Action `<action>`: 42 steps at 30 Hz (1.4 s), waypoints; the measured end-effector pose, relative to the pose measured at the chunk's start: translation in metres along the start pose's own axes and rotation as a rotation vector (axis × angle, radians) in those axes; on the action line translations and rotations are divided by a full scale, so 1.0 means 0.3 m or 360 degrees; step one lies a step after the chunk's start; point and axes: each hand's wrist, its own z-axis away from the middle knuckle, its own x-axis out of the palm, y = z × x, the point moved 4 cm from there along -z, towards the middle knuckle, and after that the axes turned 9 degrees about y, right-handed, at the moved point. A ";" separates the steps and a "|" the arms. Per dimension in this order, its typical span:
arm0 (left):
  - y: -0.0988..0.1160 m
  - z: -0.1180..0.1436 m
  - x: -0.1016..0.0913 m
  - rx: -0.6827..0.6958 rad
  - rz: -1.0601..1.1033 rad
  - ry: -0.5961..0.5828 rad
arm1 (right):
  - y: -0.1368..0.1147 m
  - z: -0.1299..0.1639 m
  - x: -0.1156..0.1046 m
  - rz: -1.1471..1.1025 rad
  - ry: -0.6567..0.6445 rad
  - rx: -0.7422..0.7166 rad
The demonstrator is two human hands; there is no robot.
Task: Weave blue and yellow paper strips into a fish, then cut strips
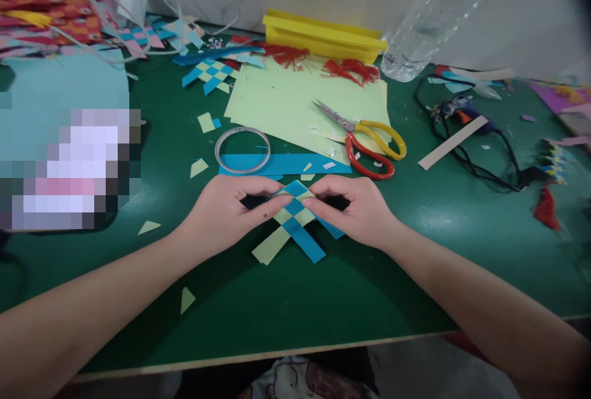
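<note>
Listing what is on view, largest to smallest:

1. Tabletop [415, 263]: green, scattered with paper offcuts.
2. Pale green paper sheets [295, 103]: stacked at the far middle, with the blue paper strip [286, 164] along their near edge.
3. Plastic bottle [438, 11]: clear, lying tilted at the far right.
4. Yellow tray [323, 36]: against the wall behind the sheets.
5. Left hand [221, 214]: resting on the tabletop, fingers pinched together on the left corner of the woven paper piece.
6. Right hand [360, 211]: mirroring it, fingers closed on the right corner of the same piece.
7. Scissors [364, 140]: red and yellow handles, lying just beyond the right hand.
8. Woven paper piece [293, 217]: blue and pale green strips crossed in a checker, held between both hands at the near middle. Its loose strip ends fan toward the person; the woven tip points away. Both hands are equally near, one at each side.
9. Tape ring [242, 149]: on the blue strip, just beyond the left hand.
</note>
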 end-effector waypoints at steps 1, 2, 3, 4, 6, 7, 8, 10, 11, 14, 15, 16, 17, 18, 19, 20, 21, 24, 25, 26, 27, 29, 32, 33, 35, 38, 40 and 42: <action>-0.003 0.000 -0.001 0.0000 -0.0020 0.0009 | 0.000 0.000 -0.003 0.0027 0.0004 -0.0010; -0.006 0.001 -0.004 -0.0001 -0.0044 0.0029 | -0.001 0.001 -0.007 0.0064 0.0013 -0.0024; -0.011 0.002 -0.007 -0.0007 -0.0067 0.0049 | -0.001 0.000 -0.012 0.0106 0.0029 -0.0042; -0.016 0.003 -0.011 -0.0014 -0.0086 0.0071 | -0.002 0.000 -0.019 0.0148 0.0049 -0.0063; -0.026 0.003 -0.020 -0.0044 -0.0104 0.0111 | -0.001 -0.004 -0.036 0.0236 0.0107 -0.0108; -0.030 0.003 -0.025 -0.0067 -0.0100 0.0126 | 0.002 -0.006 -0.046 0.0282 0.0149 -0.0133; -0.033 0.001 -0.030 -0.0090 -0.0087 0.0142 | 0.005 -0.010 -0.056 0.0332 0.0198 -0.0159; -0.036 -0.003 -0.038 -0.0138 -0.0045 0.0174 | 0.015 -0.018 -0.076 0.0439 0.0292 -0.0207; -0.037 -0.005 -0.040 -0.0164 -0.0022 0.0184 | 0.021 -0.023 -0.085 0.0486 0.0328 -0.0226; -0.039 -0.009 -0.040 -0.0221 0.0022 0.0172 | 0.047 -0.034 -0.102 0.0567 0.0366 -0.0236; -0.039 -0.010 -0.038 -0.0231 0.0024 0.0157 | 0.056 -0.036 -0.104 0.0571 0.0360 -0.0223; -0.040 -0.010 -0.036 -0.0232 0.0022 0.0143 | 0.066 -0.037 -0.104 0.0563 0.0344 -0.0206; -0.041 -0.010 -0.033 -0.0228 0.0017 0.0133 | 0.074 -0.038 -0.101 0.0547 0.0321 -0.0183; -0.041 -0.009 -0.031 -0.0224 0.0009 0.0126 | 0.082 -0.038 -0.097 0.0530 0.0294 -0.0161; -0.043 -0.008 -0.030 -0.0225 0.0002 0.0122 | 0.088 -0.038 -0.093 0.0517 0.0276 -0.0142; -0.044 -0.007 -0.029 -0.0230 -0.0002 0.0120 | 0.092 -0.038 -0.089 0.0511 0.0264 -0.0127; -0.046 -0.006 -0.028 -0.0237 -0.0004 0.0116 | 0.095 -0.037 -0.086 0.0511 0.0264 -0.0116; -0.050 -0.004 -0.028 -0.0257 -0.0005 0.0097 | 0.099 -0.035 -0.083 0.0545 0.0305 -0.0107; -0.050 -0.004 -0.028 -0.0256 -0.0005 0.0090 | 0.098 -0.034 -0.081 0.0554 0.0300 -0.0124; -0.050 -0.004 -0.029 -0.0251 -0.0006 0.0087 | 0.097 -0.033 -0.079 0.0559 0.0284 -0.0152; -0.051 -0.004 -0.029 -0.0247 -0.0010 0.0083 | 0.095 -0.031 -0.077 0.0560 0.0264 -0.0185; -0.052 -0.005 -0.028 -0.0233 -0.0018 0.0075 | 0.089 -0.028 -0.077 0.0546 0.0240 -0.0250; -0.057 -0.003 -0.024 -0.0227 -0.0020 0.0045 | 0.082 -0.022 -0.100 0.0647 0.0337 -0.0340; -0.060 -0.002 -0.023 -0.0236 -0.0017 0.0039 | 0.083 -0.021 -0.115 0.0735 0.0389 -0.0380; -0.063 0.001 -0.021 -0.0252 -0.0018 0.0022 | 0.092 -0.019 -0.153 0.0921 0.0468 -0.0438; -0.058 0.001 -0.021 -0.0248 -0.0045 0.0022 | 0.133 -0.022 -0.231 0.1102 0.0627 -0.0363; -0.053 0.000 -0.021 -0.0234 -0.0053 0.0031 | 0.169 -0.030 -0.268 0.1192 0.0609 -0.0258; -0.050 -0.002 -0.020 -0.0234 -0.0048 0.0030 | 0.203 -0.037 -0.284 0.1222 0.0549 -0.0088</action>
